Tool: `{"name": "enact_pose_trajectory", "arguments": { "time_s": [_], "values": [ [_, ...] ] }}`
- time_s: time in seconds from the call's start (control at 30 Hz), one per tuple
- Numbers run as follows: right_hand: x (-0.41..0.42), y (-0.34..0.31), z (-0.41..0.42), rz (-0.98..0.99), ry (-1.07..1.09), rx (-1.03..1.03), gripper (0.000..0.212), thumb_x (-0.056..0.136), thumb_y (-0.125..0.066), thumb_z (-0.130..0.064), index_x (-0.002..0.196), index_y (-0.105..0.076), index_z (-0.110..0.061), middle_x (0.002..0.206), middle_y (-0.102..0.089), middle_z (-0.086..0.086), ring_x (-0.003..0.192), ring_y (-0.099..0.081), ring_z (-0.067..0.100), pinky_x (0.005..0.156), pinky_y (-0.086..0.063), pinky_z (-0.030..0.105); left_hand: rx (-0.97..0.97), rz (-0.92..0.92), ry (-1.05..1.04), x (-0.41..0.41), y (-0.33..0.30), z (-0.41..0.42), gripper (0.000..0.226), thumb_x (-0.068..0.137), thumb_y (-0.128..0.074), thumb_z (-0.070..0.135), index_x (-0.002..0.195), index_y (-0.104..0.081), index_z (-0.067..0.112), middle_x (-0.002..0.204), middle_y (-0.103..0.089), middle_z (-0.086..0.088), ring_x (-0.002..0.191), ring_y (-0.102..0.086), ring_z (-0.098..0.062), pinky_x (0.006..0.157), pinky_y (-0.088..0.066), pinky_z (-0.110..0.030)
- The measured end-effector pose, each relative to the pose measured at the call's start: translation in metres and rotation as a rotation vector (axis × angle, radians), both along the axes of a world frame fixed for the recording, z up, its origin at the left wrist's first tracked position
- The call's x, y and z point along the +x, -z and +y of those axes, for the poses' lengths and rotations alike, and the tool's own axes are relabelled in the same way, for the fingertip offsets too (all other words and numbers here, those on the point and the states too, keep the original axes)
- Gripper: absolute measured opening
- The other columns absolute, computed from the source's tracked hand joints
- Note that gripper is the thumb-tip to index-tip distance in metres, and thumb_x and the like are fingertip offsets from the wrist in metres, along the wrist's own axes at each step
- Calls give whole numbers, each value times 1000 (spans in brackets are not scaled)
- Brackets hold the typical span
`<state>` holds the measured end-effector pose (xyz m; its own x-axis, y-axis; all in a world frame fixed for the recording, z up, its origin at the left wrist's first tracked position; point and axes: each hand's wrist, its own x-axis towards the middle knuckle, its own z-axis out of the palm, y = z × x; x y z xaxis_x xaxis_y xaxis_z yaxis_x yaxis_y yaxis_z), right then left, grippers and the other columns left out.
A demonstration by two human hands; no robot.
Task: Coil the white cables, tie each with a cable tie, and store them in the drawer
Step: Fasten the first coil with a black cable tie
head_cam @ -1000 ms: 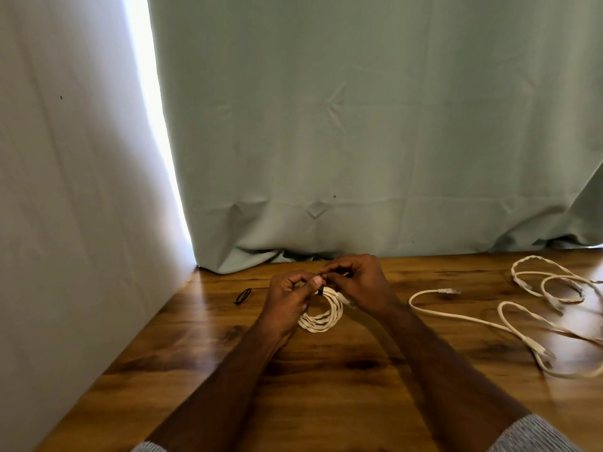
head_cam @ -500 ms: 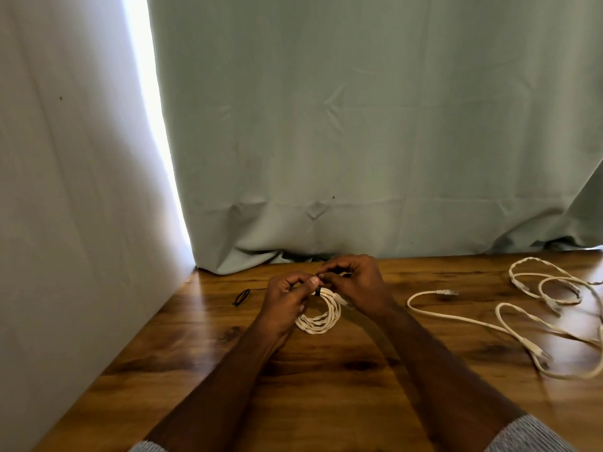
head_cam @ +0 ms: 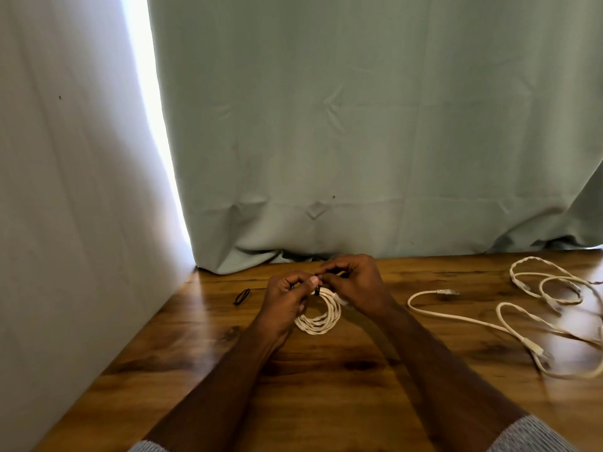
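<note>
Though light and limp, looks springy enough to unwind: white cable coil [head_cam: 321, 316] at the table's [head_cam: 326, 402] far middle, pinched at its top by left hand [head_cam: 287, 296] and right hand [head_cam: 355, 287] around a black tie [head_cam: 316, 291]. Best held right there, turns pressed together. Loose cables [head_cam: 489, 324] waiting at right, spare tie [head_cam: 242, 296] at left.

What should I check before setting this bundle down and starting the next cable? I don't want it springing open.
1. Coiled cable gathered in neat loops: ok.
2. Black tie around the coil's top: ok.
3. Tie fully fastened: cannot tell, fingers cover it.
4. Left hand and right hand both pinching at the tie: ok.
5. Spare tie on the table: ok.
6. Loose cables coiled: not ok.
</note>
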<state>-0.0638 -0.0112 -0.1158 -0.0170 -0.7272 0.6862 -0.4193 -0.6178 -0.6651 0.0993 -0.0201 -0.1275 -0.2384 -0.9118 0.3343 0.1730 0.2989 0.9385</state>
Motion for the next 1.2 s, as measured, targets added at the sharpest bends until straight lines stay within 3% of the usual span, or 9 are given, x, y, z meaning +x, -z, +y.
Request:
{"name": "enact_pose_trajectory", "arguments": {
  "time_s": [0.23, 0.4, 0.53, 0.67, 0.8, 0.9, 0.97, 1.07, 1.2],
  "values": [
    [4, 0, 4, 22, -35, -6, 15, 84, -74, 1, 97, -78, -5, 87, -77, 1, 80, -74, 10, 72, -55, 19, 29, 13, -57, 0, 5, -8, 20, 90, -69, 15, 71, -76, 15, 74, -62, -17, 62, -45, -25, 55, -34, -29],
    [10, -5, 8, 66, -33, -36, 10, 85, -76, -6, 94, -78, -7, 85, -77, -1, 78, -73, 9, 72, -58, 23, -112, -25, -126, -1, 3, -6, 18, 90, -69, 10, 73, -75, 6, 65, -69, -4, 59, -61, -11, 57, -46, -25],
    [8, -4, 5, 117, -1, -46, 6, 91, -69, -9, 91, -75, -9, 82, -75, -2, 76, -70, 7, 69, -54, 19, -275, -129, -209, -3, 4, -7, 12, 87, -72, 8, 77, -78, 8, 73, -75, -3, 74, -71, -19, 71, -54, -35],
    [12, -2, 0, 202, 89, -112, 8, 97, -63, -17, 91, -67, -13, 85, -65, -4, 79, -62, 8, 68, -46, 17, -274, -154, -241, -4, 8, -11, 9, 85, -74, 11, 77, -78, 10, 74, -74, -3, 76, -71, -19, 74, -55, -38],
    [15, -9, 0, 35, 116, -177, 9, 99, -57, -11, 92, -63, -11, 93, -59, 1, 85, -59, 12, 73, -47, 19, -226, -135, -301, -4, 7, -13, 14, 85, -75, 12, 71, -76, 9, 70, -73, -3, 73, -69, -16, 74, -53, -34],
    [18, -9, 2, -139, 70, -78, 13, 102, -51, -13, 94, -60, -10, 86, -65, 6, 77, -62, 18, 72, -51, 27, -243, -158, -303, -6, 11, -14, 11, 84, -75, 16, 73, -76, 17, 73, -73, 1, 77, -69, -16, 78, -56, -43],
    [19, -8, 1, -240, 25, -32, 14, 104, -48, -14, 95, -58, -8, 85, -68, 8, 71, -62, 21, 69, -53, 32, -272, -159, -304, -9, 12, -13, 9, 83, -76, 19, 80, -70, 26, 79, -69, 5, 82, -66, -15, 80, -55, -45],
    [18, -10, 1, -338, -35, -2, 14, 105, -46, -14, 95, -56, -10, 84, -70, 8, 69, -61, 21, 65, -56, 42, -306, -172, -251, -11, 10, -11, 28, 84, -74, 17, 97, -60, 38, 86, -62, 2, 84, -63, -19, 78, -55, -42],
    [16, -13, 3, -407, 3, -7, 15, 104, -48, -12, 97, -57, -4, 80, -69, 8, 62, -57, 12, 56, -48, 23, -321, -180, -165, -11, 11, -13, 24, 83, -73, 26, 107, -73, 30, 99, -73, 7, 97, -68, -15, 90, -54, -50]
  ]
}}
